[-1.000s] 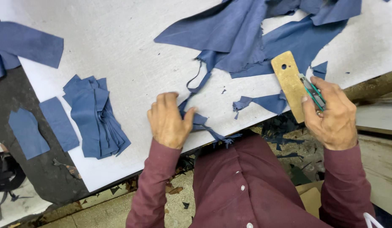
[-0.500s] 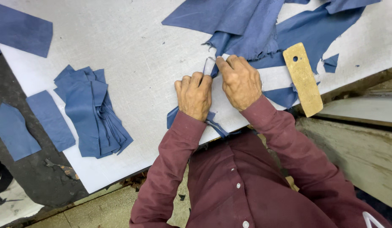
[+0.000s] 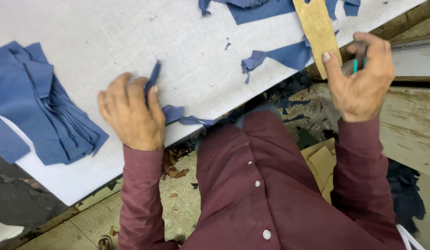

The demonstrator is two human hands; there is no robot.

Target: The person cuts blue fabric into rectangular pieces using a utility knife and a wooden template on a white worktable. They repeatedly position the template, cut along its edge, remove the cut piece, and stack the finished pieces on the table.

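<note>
Left hand (image 3: 131, 113) flat on the white surface (image 3: 85, 37), fingers pinching a narrow blue fabric strip (image 3: 152, 78). Right hand (image 3: 361, 78) off the edge, fingers curled round green-handled scissors (image 3: 358, 62), beside the tan template (image 3: 317, 28). Looks like trimming stage; cut pieces stacked at left (image 3: 43, 106). No containers in view.

Matt blue cloth strips (image 3: 53, 111); worn wooden template (image 3: 317, 28).
</note>
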